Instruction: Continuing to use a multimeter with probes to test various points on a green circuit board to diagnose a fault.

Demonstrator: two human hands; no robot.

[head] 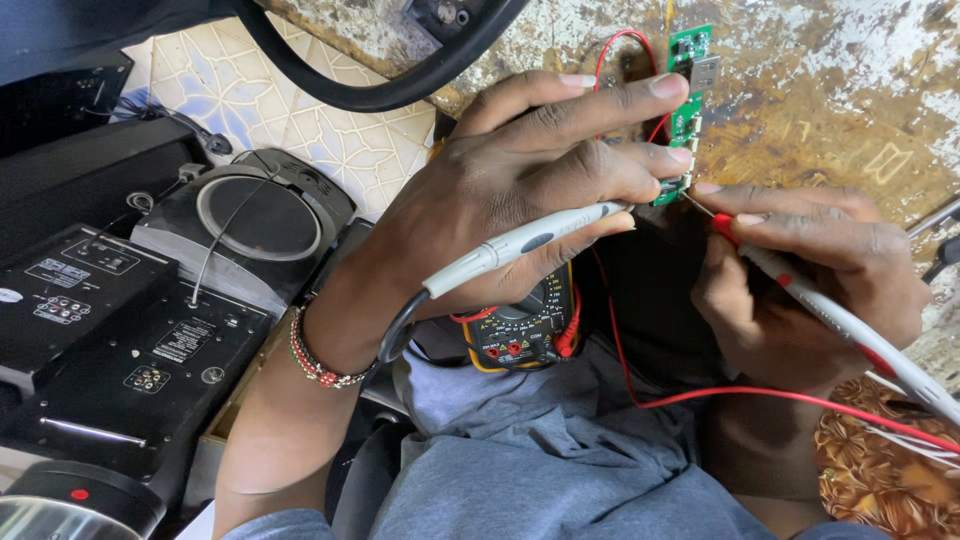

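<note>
Lap: grey cloth (540, 470) nearest, with a yellow-edged meter (520, 330) lying on it, half hidden under the left wrist.
Lead: a thin red wire (790, 398) runs from the meter side off to the near right; limp, easy to snag.
Left hand: the left hand (530, 170) comes in from the near left, a beaded band (318, 362) on the wrist. Its lower fingers are closed round a grey probe (530, 242); the thumb and upper fingers reach on to pinch the board.
Right hand: the right hand (810, 270) is clamped pen-style on a red-tipped probe (800, 295), whose point sits at the board's near end.
Board: a small green circuit board (685, 110) stands on edge, far and just right of centre, over the stained bench (850, 90). Both hands touch its near end, and red wires loop from behind it.
Handling: the board looks light, stiff and fragile; best taken by its bare edges, off the soldered parts, since the probe tips could slip across the contacts.
Left side: black audio boxes (90, 320) and a round speaker (258, 215), well apart from the hands.
Far: a black curved rim (370, 90) arcs over patterned tile (290, 110).
</note>
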